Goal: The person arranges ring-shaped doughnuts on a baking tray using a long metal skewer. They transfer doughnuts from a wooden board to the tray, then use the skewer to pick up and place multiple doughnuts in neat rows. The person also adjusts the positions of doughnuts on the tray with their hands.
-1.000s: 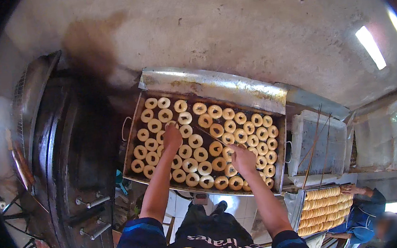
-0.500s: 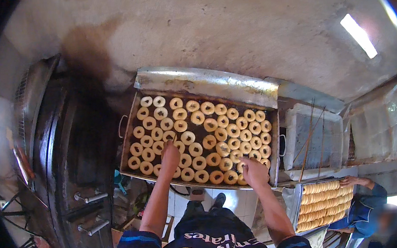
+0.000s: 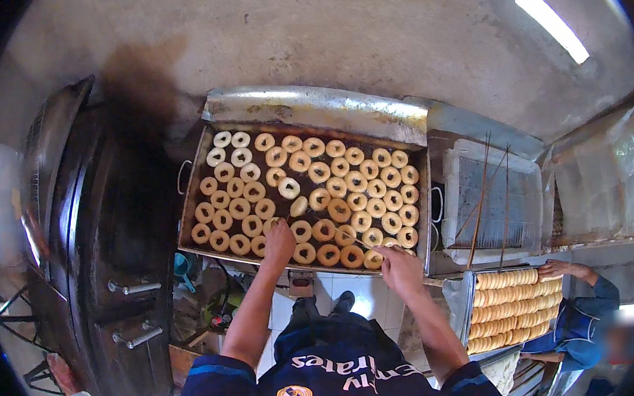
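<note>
A: Hands?
B: Right hand (image 3: 401,267) gripped a thin stick (image 3: 361,243); left hand (image 3: 280,244), couldn't tell its grip
A: Dough rings (image 3: 319,172)?
B: Spread across the wide metal pan (image 3: 427,204), one tilted ring (image 3: 298,205) just beyond the left hand
A: Behind?
B: Metal sheet (image 3: 310,111) along the pan's far edge, wall (image 3: 318,26) past that

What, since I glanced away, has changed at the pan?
Left hand and right hand have moved toward the near edge of the pan; one ring beyond the left now tilts. The right hand still holds a thin stick; a co-worker's hand stays at a tray.
</note>
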Demonstrator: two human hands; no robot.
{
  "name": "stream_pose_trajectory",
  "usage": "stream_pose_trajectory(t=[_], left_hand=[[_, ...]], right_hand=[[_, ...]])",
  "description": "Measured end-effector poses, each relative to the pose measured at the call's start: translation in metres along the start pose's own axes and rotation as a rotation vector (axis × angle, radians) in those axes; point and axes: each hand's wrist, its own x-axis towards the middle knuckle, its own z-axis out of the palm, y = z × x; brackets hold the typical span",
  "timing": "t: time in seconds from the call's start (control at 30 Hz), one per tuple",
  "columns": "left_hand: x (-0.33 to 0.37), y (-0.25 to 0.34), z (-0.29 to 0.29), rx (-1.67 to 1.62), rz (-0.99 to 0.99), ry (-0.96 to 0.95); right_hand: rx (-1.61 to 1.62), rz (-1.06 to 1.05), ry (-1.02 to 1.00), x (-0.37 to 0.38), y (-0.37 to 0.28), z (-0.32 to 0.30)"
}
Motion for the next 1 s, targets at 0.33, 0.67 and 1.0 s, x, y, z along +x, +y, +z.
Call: stream_pose_trajectory(t=[0.33, 0.67, 1.0], left_hand=[[-0.062, 0.026, -0.017, -0.030, -0.061, -0.086], [-0.096, 0.020, -0.059, 0.104, 0.062, -0.146], [0.101, -0.012, -0.033, -0.061, -0.040, -0.077]], right_hand=[[-0.005, -0.039, -0.140, -0.058, 0.032, -0.022], [0.011, -0.076, -0.193, -0.089, 0.050, -0.047], [0.020, 0.000, 0.054, 0.063, 0.007, 0.036]])
